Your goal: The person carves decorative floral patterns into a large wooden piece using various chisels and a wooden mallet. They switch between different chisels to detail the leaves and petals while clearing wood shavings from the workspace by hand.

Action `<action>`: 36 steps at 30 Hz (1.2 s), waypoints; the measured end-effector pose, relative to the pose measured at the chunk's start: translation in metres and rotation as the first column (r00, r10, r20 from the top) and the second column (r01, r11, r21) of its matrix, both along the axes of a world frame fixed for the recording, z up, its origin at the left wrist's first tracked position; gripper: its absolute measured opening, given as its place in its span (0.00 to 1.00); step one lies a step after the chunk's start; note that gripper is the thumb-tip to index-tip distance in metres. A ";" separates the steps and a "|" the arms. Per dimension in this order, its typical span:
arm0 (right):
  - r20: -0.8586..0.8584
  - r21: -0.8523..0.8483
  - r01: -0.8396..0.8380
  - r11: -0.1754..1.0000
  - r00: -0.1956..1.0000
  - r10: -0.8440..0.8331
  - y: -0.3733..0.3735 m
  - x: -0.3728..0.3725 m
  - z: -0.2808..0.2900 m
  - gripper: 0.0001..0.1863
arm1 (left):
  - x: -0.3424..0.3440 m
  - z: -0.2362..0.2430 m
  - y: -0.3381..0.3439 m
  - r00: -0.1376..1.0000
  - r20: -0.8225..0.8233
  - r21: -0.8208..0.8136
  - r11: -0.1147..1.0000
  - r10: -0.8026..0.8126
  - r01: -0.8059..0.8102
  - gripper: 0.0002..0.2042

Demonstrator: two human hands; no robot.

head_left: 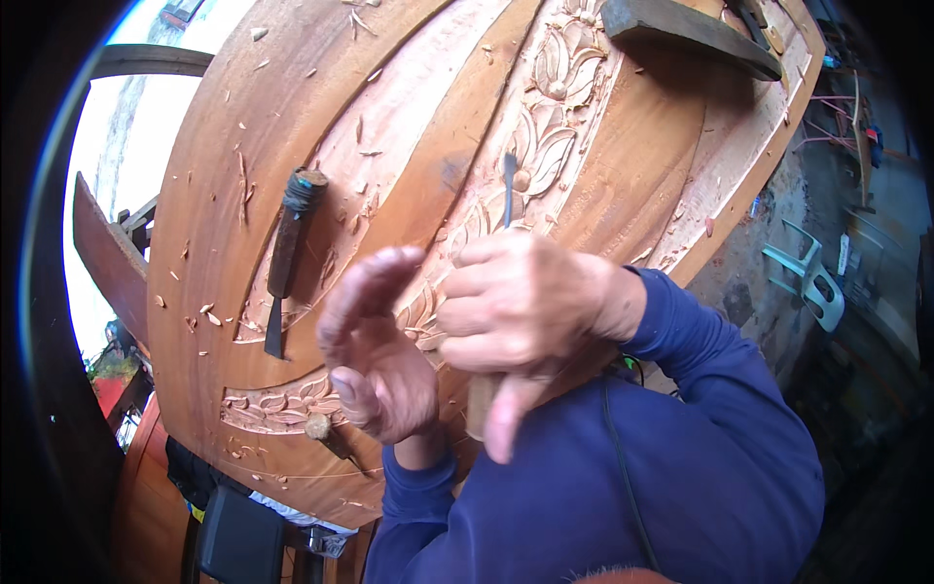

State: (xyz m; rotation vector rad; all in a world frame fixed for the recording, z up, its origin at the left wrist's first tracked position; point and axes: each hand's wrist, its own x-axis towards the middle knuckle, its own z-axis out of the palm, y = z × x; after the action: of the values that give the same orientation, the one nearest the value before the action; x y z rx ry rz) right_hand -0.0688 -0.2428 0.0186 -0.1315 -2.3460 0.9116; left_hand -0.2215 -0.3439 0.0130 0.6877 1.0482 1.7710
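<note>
My right hand is wrapped around a wood-carving gouge. Its narrow metal blade points away from me over the carved leaf-and-flower band, and the end of its wooden handle shows below my fist, by my thumb. Beside it, to the left, my left hand is raised above the wood, slightly blurred, with palm turned toward the right hand, fingers curved, thumb apart and nothing in it. Under both hands lies a large brown wooden panel with recessed pale strips and carved flowers.
A broad chisel with a bound handle lies on the panel's left. Near its lower edge rests another wooden-handled tool. A heavy wooden block-like mallet lies at the far right. Wood chips are scattered about. A pale plastic chair stands beyond the right edge.
</note>
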 end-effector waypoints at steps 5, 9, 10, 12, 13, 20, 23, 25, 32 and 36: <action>0.034 -0.037 -0.076 0.996 0.996 0.078 -0.010 -0.028 -0.015 0.39 | -0.004 -0.007 -0.043 0.982 0.138 0.026 0.992 -0.125 0.123 0.36; 0.085 0.066 -0.120 0.991 0.990 0.114 -0.013 -0.027 -0.013 0.35 | 0.000 -0.008 -0.048 0.996 -0.051 0.091 0.993 -0.073 0.077 0.37; 0.088 0.065 -0.122 0.990 0.989 0.117 -0.013 -0.025 -0.010 0.35 | 0.001 -0.006 -0.047 0.998 0.018 0.075 0.995 -0.067 0.066 0.36; -0.042 0.113 -0.079 0.990 0.996 0.084 -0.014 -0.018 -0.006 0.23 | 0.016 -0.002 -0.035 0.994 -0.108 -0.113 0.993 -0.033 0.021 0.34; -0.048 0.113 -0.082 0.990 0.995 0.088 -0.016 -0.020 -0.003 0.23 | 0.019 -0.008 -0.030 0.996 -0.091 -0.135 0.991 -0.011 -0.001 0.33; -0.496 -0.100 0.339 0.935 0.798 -0.342 -0.053 -0.004 0.017 0.18 | 0.061 -0.003 -0.011 0.980 0.085 -0.181 0.965 -0.179 0.192 0.25; -0.341 -0.223 0.489 0.843 0.771 -0.537 -0.077 0.044 0.021 0.34 | 0.058 0.007 0.004 0.886 -0.464 0.045 0.999 0.009 0.013 0.20; -0.027 -0.404 0.285 0.869 0.946 -0.323 -0.085 0.098 0.041 0.40 | 0.029 0.011 0.013 0.520 -0.853 0.072 0.977 -0.045 0.202 0.17; 0.385 -0.923 0.355 -0.151 0.835 -0.392 -0.155 0.069 0.042 0.25 | 0.033 0.000 0.052 0.155 -0.965 -0.029 0.669 -0.213 0.743 0.17; 0.316 -0.946 0.194 -0.259 0.726 -0.611 -0.155 0.039 0.033 0.19 | 0.035 -0.006 0.061 0.249 -0.930 -0.017 0.709 -0.270 0.705 0.15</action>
State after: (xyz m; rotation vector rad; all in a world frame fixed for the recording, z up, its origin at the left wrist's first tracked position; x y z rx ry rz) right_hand -0.0297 -0.3978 0.0515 -1.2700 -0.5481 1.8836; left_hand -0.1861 -0.2829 0.0066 2.1835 0.8744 0.9085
